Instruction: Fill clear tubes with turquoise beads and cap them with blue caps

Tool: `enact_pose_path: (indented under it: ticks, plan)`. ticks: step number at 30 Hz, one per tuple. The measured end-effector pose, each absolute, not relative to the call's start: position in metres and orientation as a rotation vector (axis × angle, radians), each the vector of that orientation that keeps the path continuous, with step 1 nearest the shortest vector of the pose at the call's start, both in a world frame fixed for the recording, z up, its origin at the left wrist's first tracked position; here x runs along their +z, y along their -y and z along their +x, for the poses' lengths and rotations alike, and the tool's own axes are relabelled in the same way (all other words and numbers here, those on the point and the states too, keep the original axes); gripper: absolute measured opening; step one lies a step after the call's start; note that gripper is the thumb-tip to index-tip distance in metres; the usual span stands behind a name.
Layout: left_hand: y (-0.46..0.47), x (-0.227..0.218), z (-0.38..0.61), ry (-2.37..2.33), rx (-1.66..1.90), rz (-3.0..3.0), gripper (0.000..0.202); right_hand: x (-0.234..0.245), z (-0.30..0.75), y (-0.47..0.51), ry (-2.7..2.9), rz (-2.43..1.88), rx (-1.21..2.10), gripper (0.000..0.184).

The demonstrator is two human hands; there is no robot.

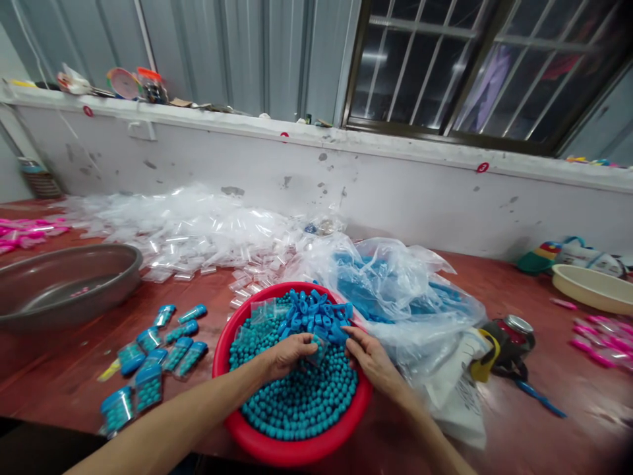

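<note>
Over one red basin (297, 452) | left hand (291, 351) pinching one clear container (317, 355) | right hand (370, 355): grip, cannot tell

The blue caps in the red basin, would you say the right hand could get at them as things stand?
Probably yes: the right hand has its fingers right by the edge of the blue caps, which lie uncovered in the basin, with nothing visible in between.
</note>
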State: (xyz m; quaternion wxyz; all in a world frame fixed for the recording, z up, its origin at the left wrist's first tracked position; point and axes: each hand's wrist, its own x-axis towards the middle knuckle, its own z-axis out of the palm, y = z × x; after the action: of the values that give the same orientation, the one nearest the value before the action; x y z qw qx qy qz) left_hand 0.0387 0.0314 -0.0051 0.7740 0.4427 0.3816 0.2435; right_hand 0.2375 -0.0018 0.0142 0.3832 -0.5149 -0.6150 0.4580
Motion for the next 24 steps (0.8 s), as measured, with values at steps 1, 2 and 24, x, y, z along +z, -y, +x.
enact_pose_path:
  ticks: [1,2,24]
  plan:
    - [-0.029,-0.003,0.038,-0.843,0.537,0.969,0.037,0.015,0.236,0.001,1.629,-1.351,1.094,0.037]
    - [-0.027,-0.002,0.038,-0.854,0.552,0.982,0.036,0.016,0.234,0.001,1.679,-1.382,1.021,0.037]
    - [0.011,0.012,0.025,-0.873,0.734,1.041,0.043,0.019,0.192,0.004,1.868,-1.255,0.743,0.027]
